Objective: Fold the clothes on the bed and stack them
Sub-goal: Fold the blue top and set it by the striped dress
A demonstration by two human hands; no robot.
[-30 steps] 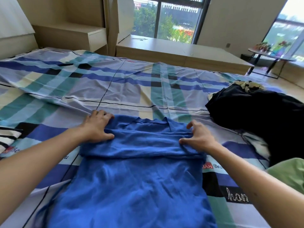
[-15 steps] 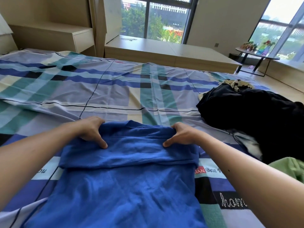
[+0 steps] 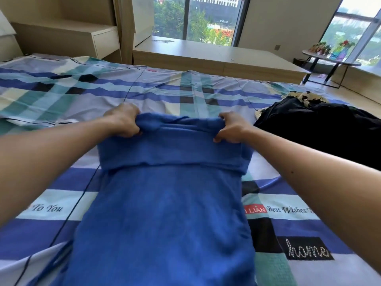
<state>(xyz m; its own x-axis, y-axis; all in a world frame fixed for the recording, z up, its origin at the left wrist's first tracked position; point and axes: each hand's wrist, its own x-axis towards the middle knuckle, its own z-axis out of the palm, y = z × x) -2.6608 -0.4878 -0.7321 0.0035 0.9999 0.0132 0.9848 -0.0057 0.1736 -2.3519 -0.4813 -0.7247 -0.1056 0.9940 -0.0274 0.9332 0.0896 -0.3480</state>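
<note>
Daylight came through a tall dark-framed window (image 3: pixel 198 19) at the far wall, with trees outside. A second window (image 3: pixel 354 32) stood far right. Below the far window ran a long low wooden platform (image 3: pixel 216 56). A pale wooden cabinet (image 3: pixel 61 38) stood far left, and a small round side table (image 3: pixel 321 58) far right on the light wood floor (image 3: pixel 354 96). The walls (image 3: pixel 284 21) were beige.

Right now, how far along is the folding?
Done: the blue garment has one band folded over at its far end. In hand: left hand and right hand grip that fold's corners. Left: finishing it, then the black pile beside it; no stack shows yet.
</note>
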